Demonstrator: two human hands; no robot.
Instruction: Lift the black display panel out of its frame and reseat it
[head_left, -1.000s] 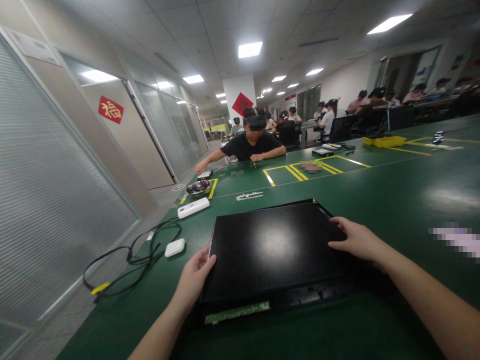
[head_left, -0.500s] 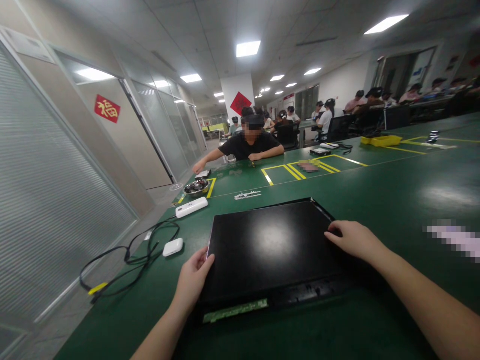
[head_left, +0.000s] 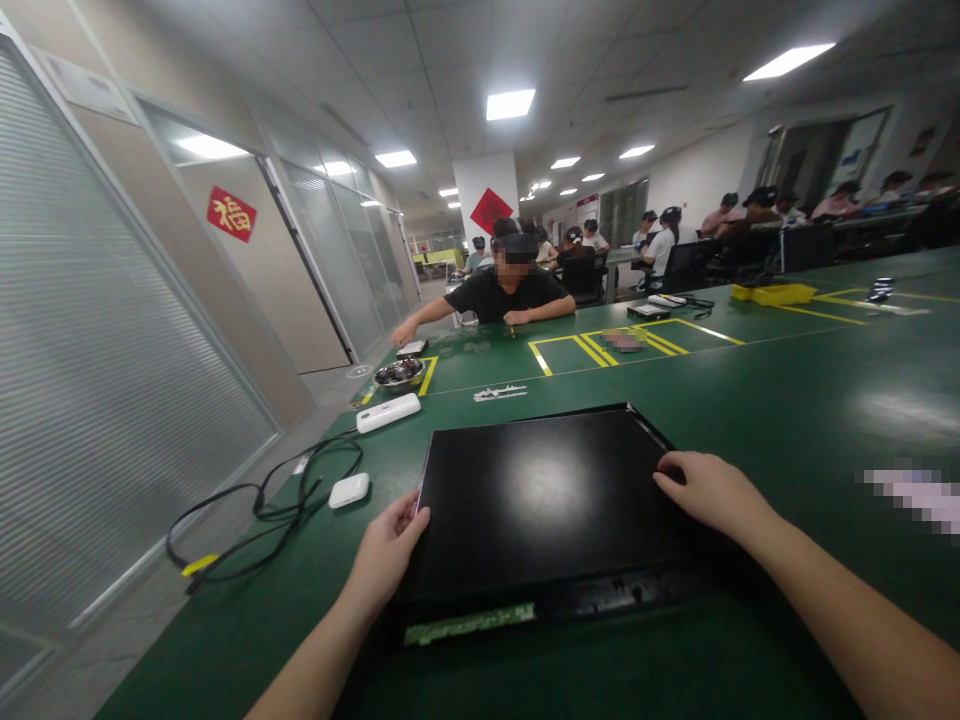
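A flat black display panel (head_left: 540,500) lies on the green table (head_left: 787,400) right in front of me, with a green circuit strip (head_left: 469,623) showing along its near edge. My left hand (head_left: 386,550) grips the panel's left edge, thumb on top. My right hand (head_left: 709,492) rests on the right edge, fingers curled over the side.
Left of the panel lie a small white box (head_left: 349,490), a longer white device (head_left: 388,412) and a tangle of black cable (head_left: 262,515). A metal bowl (head_left: 398,374) and a person in black (head_left: 510,290) sit across the table. A yellow tray (head_left: 772,293) is far right.
My right hand slid slightly nearer along the panel's right edge and curled over it. The left hand kept its grip. The view shifted a little.
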